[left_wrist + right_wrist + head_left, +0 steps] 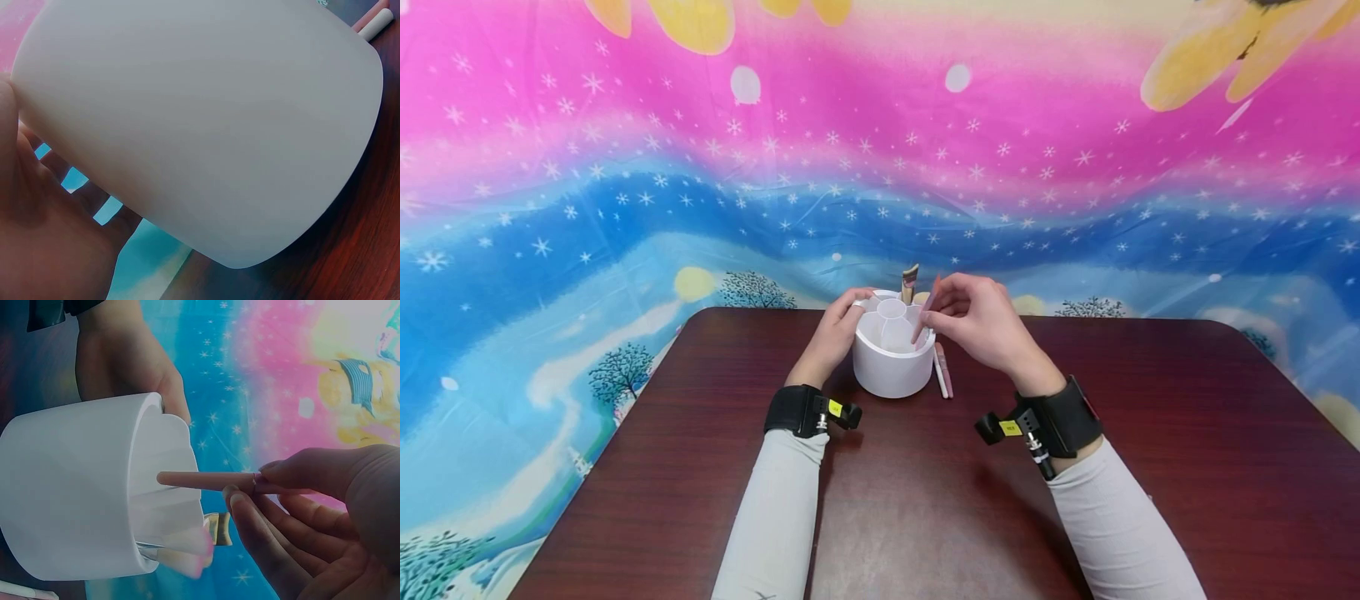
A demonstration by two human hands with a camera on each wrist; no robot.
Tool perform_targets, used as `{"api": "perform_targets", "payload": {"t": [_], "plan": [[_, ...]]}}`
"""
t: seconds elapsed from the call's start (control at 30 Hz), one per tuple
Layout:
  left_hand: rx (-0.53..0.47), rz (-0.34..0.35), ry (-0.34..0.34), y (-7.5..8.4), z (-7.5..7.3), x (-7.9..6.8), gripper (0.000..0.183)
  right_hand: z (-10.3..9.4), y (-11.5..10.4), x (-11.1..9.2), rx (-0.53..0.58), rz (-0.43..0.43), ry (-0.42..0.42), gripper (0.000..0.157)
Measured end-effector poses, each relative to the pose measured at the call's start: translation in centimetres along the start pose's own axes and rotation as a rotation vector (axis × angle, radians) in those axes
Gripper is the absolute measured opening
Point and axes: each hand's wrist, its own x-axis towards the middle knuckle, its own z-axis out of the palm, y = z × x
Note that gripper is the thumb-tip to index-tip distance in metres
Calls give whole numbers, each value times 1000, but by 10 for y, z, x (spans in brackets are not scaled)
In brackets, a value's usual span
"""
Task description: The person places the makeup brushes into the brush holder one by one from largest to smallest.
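Observation:
A white round brush holder [892,375] with inner compartments stands on the table. My left hand [831,333] grips its left side, thumb toward me and fingers round the far side in the left wrist view. Between thumb and fingertips, my right hand [981,321] pinches a pink makeup brush [206,480] over the holder's right part. The brush's rounded handle end points down at a compartment; its other end is hidden by the hand. Brushes with pale, pink-tipped bristles [181,550] stand in the holder, beside a gold-coloured piece [219,529] at the rim.
Two slim brushes [943,372], one white and one pink, lie on the dark wooden table [910,517] just right of the holder. Behind the table's far edge hangs a colourful printed cloth [850,183]. Each wrist wears a black strap with a small camera.

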Motion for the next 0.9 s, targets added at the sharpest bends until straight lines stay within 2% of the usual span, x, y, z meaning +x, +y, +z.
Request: {"api": "perform_targets", "payload": {"t": [0.37, 0.9], "plan": [[-5, -6, -8, 1, 0, 0, 29, 9, 5, 1, 13, -45, -89, 16], [-15, -9, -11, 1, 0, -1, 30, 15, 12, 1, -35, -47, -138, 14]]}}
